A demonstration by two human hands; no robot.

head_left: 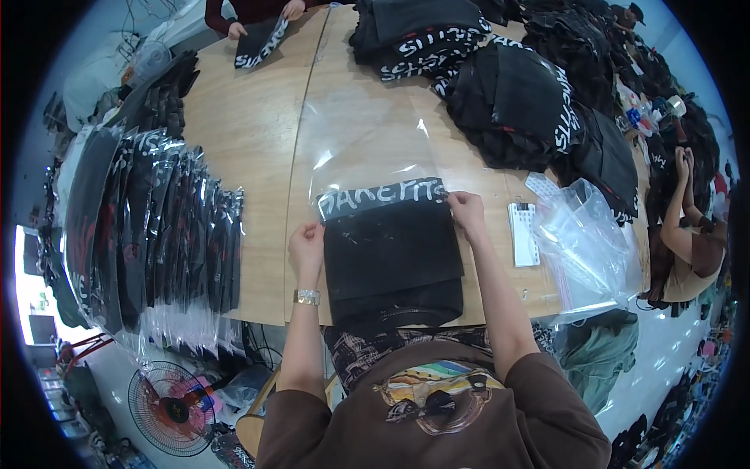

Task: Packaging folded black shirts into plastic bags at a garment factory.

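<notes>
A folded black garment [394,254] with a band of white lettering lies flat on the table in front of me. Its far end, the lettered band, is inside a clear plastic bag [371,141] that stretches away across the wood. At the garment's left edge, my left hand [307,244] is closed in a pinch on the side of the bag's mouth. My right hand [467,215] pinches the opposite side, close to the end of the lettering. The thin film between the fingers is hard to make out.
Bagged black garments [168,234] stand in a row at left. Folded black garments [508,102] are piled at far right. Loose clear bags [590,250] lie by a white printed card [523,234]. Across the wooden table [234,109], another person's hands hold a black garment [262,43]. A fan [172,406] stands lower left.
</notes>
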